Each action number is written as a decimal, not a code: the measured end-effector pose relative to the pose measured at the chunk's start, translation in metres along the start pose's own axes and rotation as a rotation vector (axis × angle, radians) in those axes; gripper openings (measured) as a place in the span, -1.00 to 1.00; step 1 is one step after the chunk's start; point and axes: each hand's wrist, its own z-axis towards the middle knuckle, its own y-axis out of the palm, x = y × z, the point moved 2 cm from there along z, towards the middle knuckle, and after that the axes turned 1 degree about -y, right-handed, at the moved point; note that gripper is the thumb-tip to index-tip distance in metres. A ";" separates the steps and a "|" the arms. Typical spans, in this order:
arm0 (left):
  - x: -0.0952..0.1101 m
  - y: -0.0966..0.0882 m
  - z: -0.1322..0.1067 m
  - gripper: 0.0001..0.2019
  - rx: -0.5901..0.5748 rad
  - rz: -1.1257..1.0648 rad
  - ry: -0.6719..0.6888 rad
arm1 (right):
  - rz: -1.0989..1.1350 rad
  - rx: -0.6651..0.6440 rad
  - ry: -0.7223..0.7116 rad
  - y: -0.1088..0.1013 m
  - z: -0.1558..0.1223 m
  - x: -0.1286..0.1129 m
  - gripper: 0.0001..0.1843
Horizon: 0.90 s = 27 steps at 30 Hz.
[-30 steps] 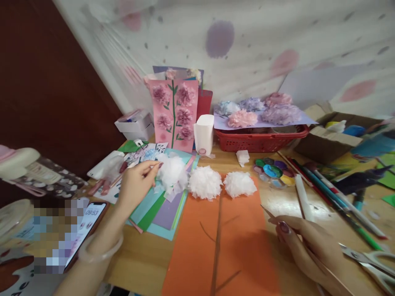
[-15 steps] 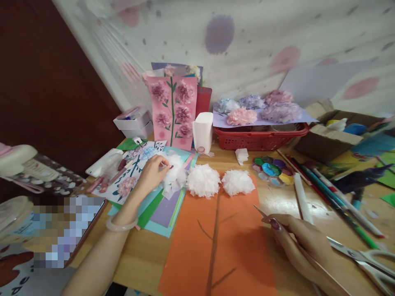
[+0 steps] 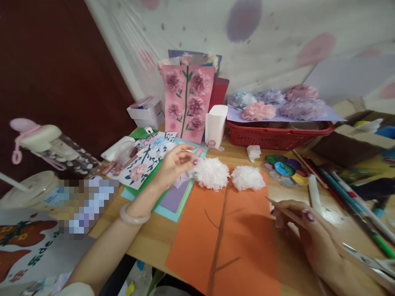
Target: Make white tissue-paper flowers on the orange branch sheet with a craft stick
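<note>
My left hand (image 3: pixel 177 164) is over the left edge of the orange paper, its fingers apart. Its fingertips are at the side of a white tissue-paper flower (image 3: pixel 212 174); whether they touch it, I cannot tell. More white tissue (image 3: pixel 185 179) shows partly hidden beneath that hand. A second white tissue flower (image 3: pixel 248 178) sits to the right on the top edge of the orange paper (image 3: pixel 197 246), which bears a dark stem and branch lines. Held between the fingers of my right hand (image 3: pixel 311 230) is a thin pencil (image 3: pixel 286 211), its point just above the paper's right side.
Behind stand a red basket (image 3: pixel 277 135) topped with coloured tissue flowers, and a pink flower picture (image 3: pixel 189 102). At right are a paint palette (image 3: pixel 286 168), several long brushes and pencils, and scissors (image 3: pixel 367 261). A lidded cup (image 3: pixel 31 189) and a bottle (image 3: pixel 55 139) stand at left.
My left hand has moved right, off the loose tissue toward the left flower, and its fingers have spread. The view has turned left. My right hand still holds the pencil.
</note>
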 end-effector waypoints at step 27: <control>-0.012 0.123 -0.042 -0.64 -0.481 -0.025 -0.180 | 0.406 -0.206 0.246 0.010 0.003 0.010 -0.72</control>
